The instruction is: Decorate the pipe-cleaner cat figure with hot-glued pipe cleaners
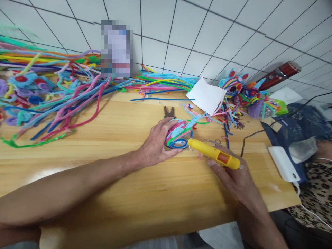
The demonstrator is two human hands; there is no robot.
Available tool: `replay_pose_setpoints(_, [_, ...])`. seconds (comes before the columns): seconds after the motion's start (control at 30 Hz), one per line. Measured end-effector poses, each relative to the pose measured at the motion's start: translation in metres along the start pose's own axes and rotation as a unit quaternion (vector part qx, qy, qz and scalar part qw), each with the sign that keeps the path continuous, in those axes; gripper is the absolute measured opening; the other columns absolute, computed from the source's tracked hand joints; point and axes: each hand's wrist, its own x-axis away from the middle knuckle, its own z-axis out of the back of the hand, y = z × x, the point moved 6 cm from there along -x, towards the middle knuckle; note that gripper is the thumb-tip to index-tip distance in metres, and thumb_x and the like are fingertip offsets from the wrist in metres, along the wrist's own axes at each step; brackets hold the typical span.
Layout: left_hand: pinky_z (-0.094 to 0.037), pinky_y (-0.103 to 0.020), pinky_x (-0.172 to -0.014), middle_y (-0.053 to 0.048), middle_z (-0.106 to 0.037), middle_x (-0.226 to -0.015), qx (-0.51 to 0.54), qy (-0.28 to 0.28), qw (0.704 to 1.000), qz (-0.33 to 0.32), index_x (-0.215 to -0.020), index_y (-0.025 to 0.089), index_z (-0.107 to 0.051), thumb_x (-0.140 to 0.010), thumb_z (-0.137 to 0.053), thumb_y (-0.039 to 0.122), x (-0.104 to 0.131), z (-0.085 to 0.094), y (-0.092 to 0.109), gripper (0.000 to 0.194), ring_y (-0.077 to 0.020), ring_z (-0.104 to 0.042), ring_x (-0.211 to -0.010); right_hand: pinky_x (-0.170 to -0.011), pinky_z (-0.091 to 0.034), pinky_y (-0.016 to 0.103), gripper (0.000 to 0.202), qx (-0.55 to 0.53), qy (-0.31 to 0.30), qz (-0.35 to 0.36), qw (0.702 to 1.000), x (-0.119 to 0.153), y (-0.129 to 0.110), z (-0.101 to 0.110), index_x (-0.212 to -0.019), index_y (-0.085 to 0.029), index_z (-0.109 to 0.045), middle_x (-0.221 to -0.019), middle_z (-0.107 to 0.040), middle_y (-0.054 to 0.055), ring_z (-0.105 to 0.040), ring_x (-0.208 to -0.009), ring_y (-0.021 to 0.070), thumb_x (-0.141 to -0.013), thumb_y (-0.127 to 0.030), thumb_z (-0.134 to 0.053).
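Observation:
Near the middle of the table, my left hand [155, 143] wraps round a rounded craft piece [178, 133] covered in light blue, pink, green and dark blue pipe cleaners. Its far and left sides are partly hidden by my fingers. My right hand [234, 173] grips a yellow hot glue gun [207, 151], its nozzle pointing left at the craft piece's right side. Whether the tip touches the piece I cannot tell. Just behind the piece lie dark-jawed pliers [169, 112], their handles hidden. Small scissors [212, 141] rest beyond the glue gun.
Pipe cleaners [75, 93] heap up at the left, with more [166, 83] along the tiled wall. White paper [206, 95] and colourful finished figures [249, 91] stand at the back right. A black cable [249, 133] and white power bank [284, 163] lie right, near another person's patterned clothing [317, 186].

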Motion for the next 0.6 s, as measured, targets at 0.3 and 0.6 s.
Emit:
replay_pose_setpoints(0.3, [-0.045,-0.063,-0.125,-0.02,-0.052,-0.159,-0.012,-0.006,1.0,-0.002,-0.162,0.029,-0.033,-0.088,-0.086,0.045,0.0,-0.001,-0.001,0.092,-0.0394,-0.047,-0.155,-0.069,-0.061,0.034,0.011,0.002,0.021,0.002,1.0,0.0,0.001,0.001,-0.107,-0.024,-0.069,-0.097,-0.079,0.006,-0.077,-0.08,0.0232,-0.108,-0.033,-0.061])
replay_pose_setpoints(0.6, [-0.047,-0.063,-0.123,-0.018,-0.054,-0.154,0.026,0.009,0.999,-0.025,-0.158,0.03,-0.035,-0.084,-0.086,0.034,-0.002,0.005,0.003,0.09,-0.0395,-0.048,-0.153,-0.075,-0.063,0.035,0.018,-0.04,0.027,-0.051,0.998,0.007,0.022,0.001,-0.104,-0.026,-0.075,-0.097,-0.08,0.005,-0.077,-0.087,0.0249,-0.107,-0.039,-0.063])
